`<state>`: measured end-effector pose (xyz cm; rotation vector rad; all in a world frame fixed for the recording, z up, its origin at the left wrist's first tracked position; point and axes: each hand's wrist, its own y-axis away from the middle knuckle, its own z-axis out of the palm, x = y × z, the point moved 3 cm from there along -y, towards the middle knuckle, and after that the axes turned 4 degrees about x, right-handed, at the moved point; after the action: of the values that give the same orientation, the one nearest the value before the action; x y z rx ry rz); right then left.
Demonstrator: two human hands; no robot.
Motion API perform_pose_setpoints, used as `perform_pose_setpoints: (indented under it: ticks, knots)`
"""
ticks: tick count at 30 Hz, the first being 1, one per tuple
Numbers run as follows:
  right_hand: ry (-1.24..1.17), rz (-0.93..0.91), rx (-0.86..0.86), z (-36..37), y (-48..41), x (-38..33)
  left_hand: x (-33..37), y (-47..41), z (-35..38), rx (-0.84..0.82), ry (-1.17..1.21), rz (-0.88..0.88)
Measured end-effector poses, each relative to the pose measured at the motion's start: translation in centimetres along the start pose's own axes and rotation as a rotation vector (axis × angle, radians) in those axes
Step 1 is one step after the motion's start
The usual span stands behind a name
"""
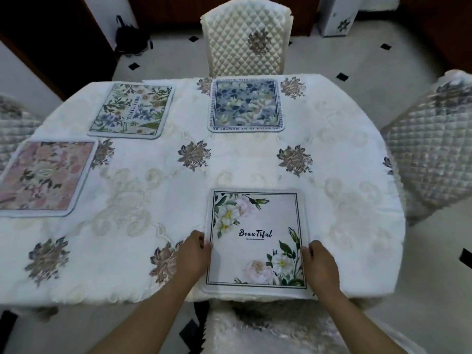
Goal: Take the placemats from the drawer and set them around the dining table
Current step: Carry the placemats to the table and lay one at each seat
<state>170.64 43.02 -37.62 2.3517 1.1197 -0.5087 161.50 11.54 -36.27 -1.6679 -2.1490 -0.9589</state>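
The white bench cloth (255, 162) bears grey-brown flowers, and on it lie a pink floral mat (43, 177), a green-sprigged mat (130, 109), a blue-petalled mat (246, 106) and a white-flowered mat (256, 241).

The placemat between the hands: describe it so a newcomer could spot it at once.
On the white-clothed dining table, look to the near edge, where the left hand and right hand touch its sides. That placemat is pale, black-bordered, with white flowers and upright "Beautiful" script; the others are busier.
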Motion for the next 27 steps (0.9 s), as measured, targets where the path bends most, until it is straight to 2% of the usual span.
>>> perform_pose_setpoints:
  ticks: [4,6,8,12,14,20,27]
  knots:
    - [-0.048,-0.053,0.114,0.1,-0.1,-0.3,-0.6,1.8,2.0,0.121,-0.133,-0.011]
    - [0.021,-0.19,0.213,0.4,0.0,-1.0,-0.1,3.3,2.8,0.2,-0.204,0.029]
    - [0.087,-0.379,0.23,1.5,0.6,-2.1,1.0,4.8,4.0,0.236,-0.253,0.133]
    - [0.221,-0.734,-0.013,6.8,4.7,-5.0,1.3,7.0,7.8,0.13,-0.35,0.36]
    - [0.289,-0.834,-0.127,9.0,6.5,-6.1,0.3,7.4,9.4,0.046,-0.408,0.434]
    - [0.42,-0.817,-0.181,8.2,5.6,-4.2,-2.3,6.2,7.3,0.013,-0.454,0.622]
    - [0.405,-0.671,-0.19,3.9,3.0,1.0,-5.7,4.1,4.1,0.004,-0.375,0.493]
